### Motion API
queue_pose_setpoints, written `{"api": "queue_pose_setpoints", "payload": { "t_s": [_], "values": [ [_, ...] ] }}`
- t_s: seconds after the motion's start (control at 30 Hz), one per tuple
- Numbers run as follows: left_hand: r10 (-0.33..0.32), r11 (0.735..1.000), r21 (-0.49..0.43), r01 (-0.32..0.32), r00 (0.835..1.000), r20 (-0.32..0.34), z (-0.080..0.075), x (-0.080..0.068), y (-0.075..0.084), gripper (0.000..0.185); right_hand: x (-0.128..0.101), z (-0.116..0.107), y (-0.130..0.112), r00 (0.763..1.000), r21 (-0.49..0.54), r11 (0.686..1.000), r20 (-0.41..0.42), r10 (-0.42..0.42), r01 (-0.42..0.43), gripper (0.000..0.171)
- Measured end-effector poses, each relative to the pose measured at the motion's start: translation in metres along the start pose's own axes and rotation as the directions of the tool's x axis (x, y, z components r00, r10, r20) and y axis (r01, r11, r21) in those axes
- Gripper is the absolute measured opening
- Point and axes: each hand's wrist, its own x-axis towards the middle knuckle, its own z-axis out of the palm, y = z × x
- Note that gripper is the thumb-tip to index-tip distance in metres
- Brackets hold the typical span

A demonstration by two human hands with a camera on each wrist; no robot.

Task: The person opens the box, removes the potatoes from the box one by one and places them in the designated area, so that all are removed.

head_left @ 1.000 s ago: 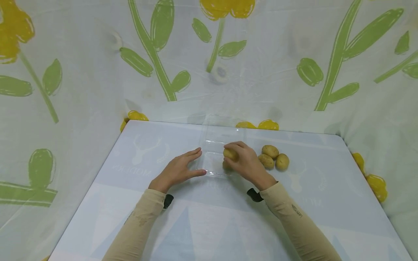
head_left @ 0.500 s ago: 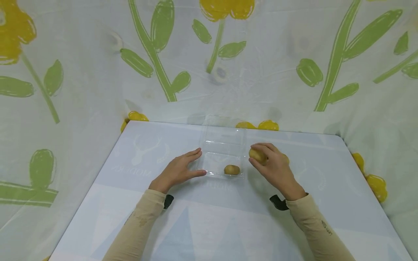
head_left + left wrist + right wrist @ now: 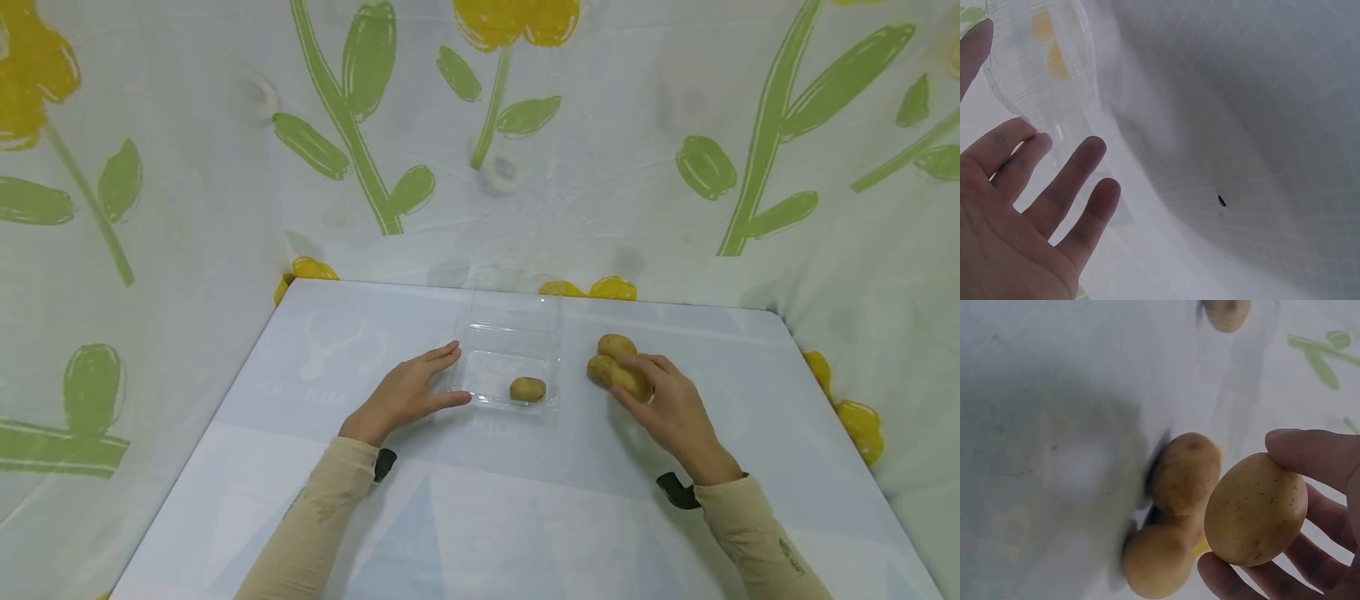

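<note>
My right hand (image 3: 667,408) pinches a potato (image 3: 1256,509) between thumb and fingers, beside a small group of potatoes on the table's right side. Of that group, one potato (image 3: 617,345) lies farthest back, another (image 3: 601,369) lies to its front left, and a third is mostly hidden by the hand. A clear plastic clamshell box (image 3: 480,379) stands at the middle with its lid (image 3: 517,312) raised at the back. One potato (image 3: 528,389) lies in the box's front right corner. My left hand (image 3: 405,393) spreads its fingers at the box's left edge, thumb at the front corner.
The table (image 3: 450,533) has a pale printed cover. Behind it and at both sides hangs a white curtain (image 3: 600,200) with green and yellow flowers. Each wrist carries a black camera mount, such as the right mount (image 3: 677,492).
My right hand has carried its potato from over the box rightward to the other potatoes, uncovering the potato in the box. My left hand has stayed at the box's left edge.
</note>
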Motion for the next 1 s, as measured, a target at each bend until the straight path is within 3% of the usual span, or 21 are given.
{"api": "queue_pose_setpoints", "payload": {
  "t_s": [0.37,1.0],
  "values": [
    [0.000,1.000,0.008,0.000,1.000,-0.001,0.001,0.000,-0.001,0.086,-0.007,0.005,0.011,0.998,-0.058,0.997,0.041,0.045,-0.043,0.041],
    [0.001,1.000,-0.029,-0.001,1.000,-0.009,0.001,-0.001,-0.002,0.086,-0.011,0.009,0.015,0.992,-0.072,0.993,0.072,0.100,-0.095,0.040]
  ]
}}
